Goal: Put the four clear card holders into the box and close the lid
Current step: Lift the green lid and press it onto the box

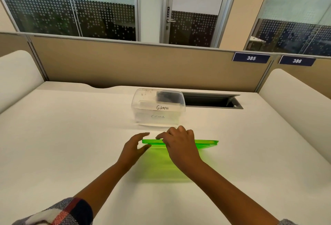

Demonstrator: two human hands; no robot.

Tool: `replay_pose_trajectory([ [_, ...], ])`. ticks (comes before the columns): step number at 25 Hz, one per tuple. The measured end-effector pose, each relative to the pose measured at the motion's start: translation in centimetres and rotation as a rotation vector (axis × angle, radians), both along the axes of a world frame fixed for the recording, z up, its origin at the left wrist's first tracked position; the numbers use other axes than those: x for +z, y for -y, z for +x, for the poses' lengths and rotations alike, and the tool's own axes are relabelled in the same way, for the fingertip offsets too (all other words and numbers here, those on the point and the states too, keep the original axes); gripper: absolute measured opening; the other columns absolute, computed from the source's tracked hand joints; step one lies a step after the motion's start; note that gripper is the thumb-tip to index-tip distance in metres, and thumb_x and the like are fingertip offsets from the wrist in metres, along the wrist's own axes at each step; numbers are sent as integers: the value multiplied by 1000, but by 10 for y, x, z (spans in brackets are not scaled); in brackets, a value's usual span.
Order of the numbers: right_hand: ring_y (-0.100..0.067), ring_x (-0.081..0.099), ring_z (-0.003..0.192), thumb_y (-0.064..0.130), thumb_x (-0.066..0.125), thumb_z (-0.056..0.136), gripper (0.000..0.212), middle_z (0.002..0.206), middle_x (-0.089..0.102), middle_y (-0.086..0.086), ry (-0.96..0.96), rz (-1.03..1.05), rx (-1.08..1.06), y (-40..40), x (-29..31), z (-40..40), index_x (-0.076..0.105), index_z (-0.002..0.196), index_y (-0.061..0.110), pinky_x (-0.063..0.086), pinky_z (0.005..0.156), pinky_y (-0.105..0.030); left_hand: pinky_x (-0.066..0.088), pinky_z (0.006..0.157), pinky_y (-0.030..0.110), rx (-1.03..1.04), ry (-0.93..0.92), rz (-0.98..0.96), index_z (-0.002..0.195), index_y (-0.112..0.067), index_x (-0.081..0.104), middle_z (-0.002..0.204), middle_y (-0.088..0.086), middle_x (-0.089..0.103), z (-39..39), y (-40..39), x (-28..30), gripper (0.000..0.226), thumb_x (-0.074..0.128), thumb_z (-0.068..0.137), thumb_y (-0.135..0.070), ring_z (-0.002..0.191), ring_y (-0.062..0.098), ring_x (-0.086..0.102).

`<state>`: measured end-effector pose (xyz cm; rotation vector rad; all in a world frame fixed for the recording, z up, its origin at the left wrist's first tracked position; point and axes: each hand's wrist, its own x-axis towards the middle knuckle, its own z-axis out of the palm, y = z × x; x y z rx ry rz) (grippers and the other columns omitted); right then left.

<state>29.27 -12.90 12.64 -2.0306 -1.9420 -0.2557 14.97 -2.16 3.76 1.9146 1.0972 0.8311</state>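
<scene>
A clear plastic box (138, 104) stands open in the middle of the white desk. Inside it stand clear card holders; one card reads "GIRAFEE" (162, 107), and another in front of it (157, 116) has faint writing. How many holders are in the box I cannot tell. The green translucent lid (161, 167) lies just in front of the box, its far edge lifted. My right hand (179, 146) grips that far edge. My left hand (133, 146) is at the lid's left corner, thumb and fingers apart.
A dark cable slot (211, 101) is cut into the desk right behind the box. A beige partition (143, 63) closes the back, with tags 385 (251, 58) and 386 (296, 61). White side dividers (16, 74) stand at left and right.
</scene>
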Motion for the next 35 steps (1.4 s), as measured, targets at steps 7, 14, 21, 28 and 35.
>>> replay_pose_trajectory([
  [7,-16,49,100,44,47,91,23,97,65,8,-144,-106,1,-8,10,19,64,97,30,28,90,-36,44,73,22,-24,156,-279,85,-6,67,78,4,67,-20,-16,6,11,64,81,4,72,4,59],
  [14,-12,57,76,19,60,88,11,81,66,-1,-861,18,-18,-33,14,96,70,87,13,47,73,-22,57,49,15,130,184,-314,108,-7,63,95,10,63,-47,-51,20,25,63,84,-3,79,22,61],
  [21,-7,69,70,2,49,91,26,86,66,-9,-1589,60,-55,-46,-28,120,55,116,4,59,71,-20,57,48,24,82,265,-432,105,-23,57,72,-4,76,-32,-66,42,16,56,90,-18,55,16,70],
  [28,-18,65,71,12,58,89,16,82,63,-11,-1565,56,-266,-78,-31,126,58,104,5,59,54,-22,51,37,21,230,295,-367,110,-9,46,77,7,65,-5,-100,66,27,57,89,-23,50,17,60],
  [35,-19,56,49,43,51,90,41,68,52,-9,-1115,40,-514,-121,-31,148,47,66,10,49,35,-20,49,40,22,218,144,-140,93,-13,49,60,1,55,31,-144,75,21,61,87,-28,57,15,58],
])
